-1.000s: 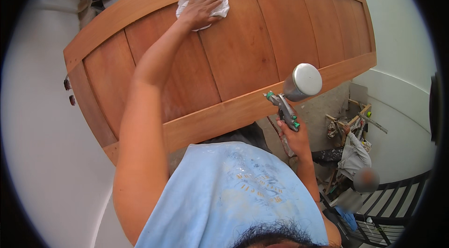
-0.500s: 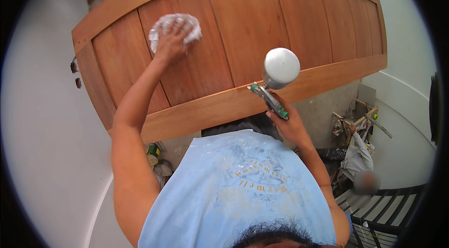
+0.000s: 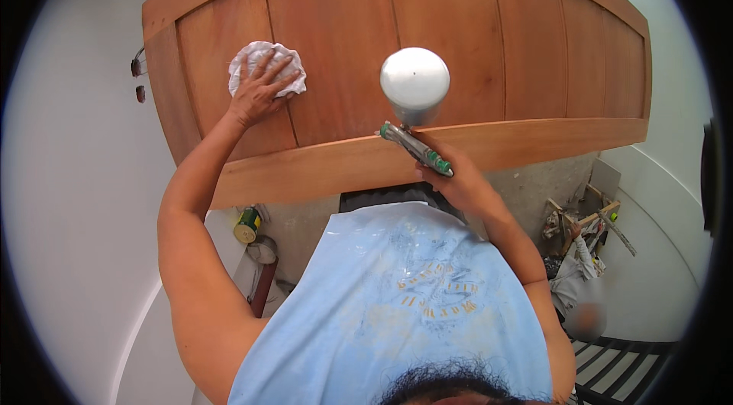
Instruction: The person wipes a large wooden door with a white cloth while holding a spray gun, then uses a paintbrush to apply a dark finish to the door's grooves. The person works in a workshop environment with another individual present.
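Observation:
Fingers fanned out, my left hand holds a crumpled white rag pressed flat against a reddish-brown wooden door. The rag lies across the groove between two boards at the door's left part. My right hand is wrapped round the handle of a spray gun, a metal one with green fittings. On top of it sits a silver round cup, held over the door's near edge. The trigger fingers are partly hidden behind the gun.
Below the door at left stand a green and yellow can and a round-topped container. A co-worker in a grey sleeve is at the right, beside a wooden frame. Black railings run along the lower right.
In the picture, the door has shifted right and slightly down. My left hand has slid the rag left across the boards. My right hand has brought the spray gun left and up.

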Tool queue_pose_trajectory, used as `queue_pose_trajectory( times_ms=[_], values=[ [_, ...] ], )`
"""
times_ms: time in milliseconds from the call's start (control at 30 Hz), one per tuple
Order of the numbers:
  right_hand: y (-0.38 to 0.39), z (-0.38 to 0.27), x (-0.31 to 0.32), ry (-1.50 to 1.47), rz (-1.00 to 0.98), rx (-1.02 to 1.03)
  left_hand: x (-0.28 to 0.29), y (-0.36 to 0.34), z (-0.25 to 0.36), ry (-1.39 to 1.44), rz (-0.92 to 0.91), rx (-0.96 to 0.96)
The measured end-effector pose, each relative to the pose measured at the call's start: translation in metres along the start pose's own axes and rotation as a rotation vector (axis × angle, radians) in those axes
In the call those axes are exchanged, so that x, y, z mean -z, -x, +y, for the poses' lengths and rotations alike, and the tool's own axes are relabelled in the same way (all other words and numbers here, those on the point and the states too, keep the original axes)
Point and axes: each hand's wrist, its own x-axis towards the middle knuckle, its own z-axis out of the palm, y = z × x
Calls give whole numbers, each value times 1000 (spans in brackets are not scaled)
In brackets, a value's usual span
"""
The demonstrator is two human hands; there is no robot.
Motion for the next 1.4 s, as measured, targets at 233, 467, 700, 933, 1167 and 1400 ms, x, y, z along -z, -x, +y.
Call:
queue_pose_trajectory(
  times_ms=[233, 467, 700, 933, 1167, 1400],
  values=[
    [-5, 10, -6, 12, -24, 4, -2, 17, 6, 199, -214, -167],
    [-8, 5, -9, -16, 14, -68, -11, -10, 66, 78, -321, -466],
    [-14, 12, -23, -19, 106, -104, -18, 9, 39, 61, 34, 167],
    [-23, -14, -25, -69, 114, -113, -47, -74, 30, 298, 38, 127],
    [-55, -58, -36, -15, 222, -67, -10, -205, -70, -23, 359, 648],
    [-74, -83, -32, -2, 221, -33, -14, -116, -115, -12, 529, 1048]
  ],
)
